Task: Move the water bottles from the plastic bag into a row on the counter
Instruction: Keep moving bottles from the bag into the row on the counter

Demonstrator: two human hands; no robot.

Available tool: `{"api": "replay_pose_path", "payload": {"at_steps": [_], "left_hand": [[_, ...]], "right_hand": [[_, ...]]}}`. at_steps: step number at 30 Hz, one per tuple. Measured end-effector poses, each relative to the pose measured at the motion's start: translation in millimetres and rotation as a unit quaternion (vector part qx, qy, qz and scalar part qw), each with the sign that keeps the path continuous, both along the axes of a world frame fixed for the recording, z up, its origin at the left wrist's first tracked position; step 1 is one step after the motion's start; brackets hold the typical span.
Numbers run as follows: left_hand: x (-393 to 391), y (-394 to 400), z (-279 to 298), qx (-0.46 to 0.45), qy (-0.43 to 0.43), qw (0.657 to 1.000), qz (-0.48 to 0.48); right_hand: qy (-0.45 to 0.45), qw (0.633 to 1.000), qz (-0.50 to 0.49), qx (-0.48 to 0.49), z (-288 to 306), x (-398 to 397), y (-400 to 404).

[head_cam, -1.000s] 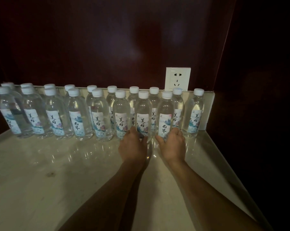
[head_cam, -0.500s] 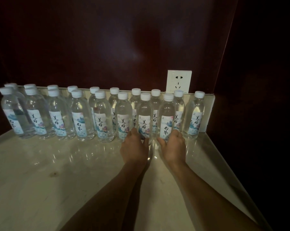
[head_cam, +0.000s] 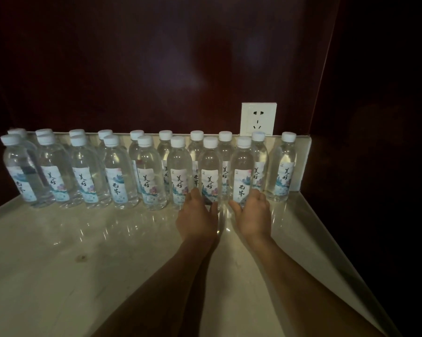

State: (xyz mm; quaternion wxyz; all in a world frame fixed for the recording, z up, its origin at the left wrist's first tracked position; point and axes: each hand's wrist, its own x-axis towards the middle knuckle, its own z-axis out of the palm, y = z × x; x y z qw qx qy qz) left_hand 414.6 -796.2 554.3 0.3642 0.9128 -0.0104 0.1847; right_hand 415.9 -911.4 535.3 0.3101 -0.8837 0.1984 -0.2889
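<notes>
Several clear water bottles with white caps stand in two rows along the back of the pale counter [head_cam: 108,251]. My left hand [head_cam: 196,216] curls round the base of a front-row bottle [head_cam: 210,166], fingers on its left and thumb on its right. Just to the right, my right hand [head_cam: 253,215] holds the base of the neighbouring front-row bottle [head_cam: 241,166] in the same way. Both bottles stand upright on the counter. A single bottle [head_cam: 281,166] stands at the far right end. No plastic bag is in view.
A dark red wall panel rises behind the bottles, with a white power socket [head_cam: 258,119] above the right end. A low stone lip [head_cam: 302,161] closes the counter's back right corner. The counter's right edge [head_cam: 338,251] drops into darkness.
Both hands stay at the bases of the same two front-row bottles. The view has tilted a little, so the bottles sit slightly lower in the frame.
</notes>
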Motion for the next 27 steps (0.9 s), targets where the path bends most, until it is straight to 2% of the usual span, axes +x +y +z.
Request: {"api": "replay_pose_path", "payload": {"at_steps": [13, 22, 27], "left_hand": [[-17.3, 10.8, -6.8, -0.052, -0.023, 0.998, -0.038], [-39.3, 35.7, 14.6, -0.051, -0.009, 0.996, -0.069], [-68.5, 70.4, 25.6, -0.064, -0.004, 0.993, -0.101]], "right_hand": [[0.006, 1.000, 0.007, 0.008, 3.8, -7.4, 5.1], [0.061, 0.998, -0.002, -0.036, 29.8, -48.2, 23.6], [0.055, 0.998, 0.007, -0.041, 39.2, -80.6, 59.7]]}}
